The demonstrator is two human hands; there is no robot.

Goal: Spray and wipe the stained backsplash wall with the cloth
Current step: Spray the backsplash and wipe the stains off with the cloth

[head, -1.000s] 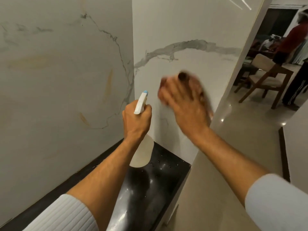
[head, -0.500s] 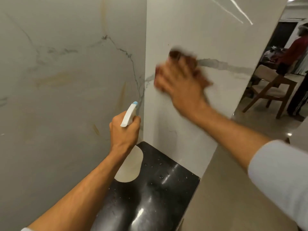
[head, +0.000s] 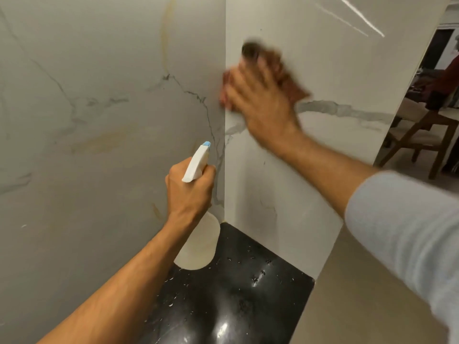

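The white marble backsplash wall (head: 99, 145) on the left carries yellowish stains and grey veins. It meets a second marble panel (head: 335, 70) at a corner. My right hand (head: 260, 100) presses a brown cloth (head: 293, 83) flat against that panel, close to the corner; both are motion-blurred. My left hand (head: 191, 192) grips the neck of a white spray bottle (head: 198, 242) with a blue-tipped nozzle, held near the corner above the counter.
A glossy black countertop (head: 243, 301) with water droplets lies below the walls. Past the panel's right edge stand a wooden chair (head: 422, 135) and a person in a red top (head: 447, 78), on a beige floor.
My right hand and the cloth have swept up the right panel and leftward toward the corner. The left hand keeps holding the spray bottle; the view has tilted upward.
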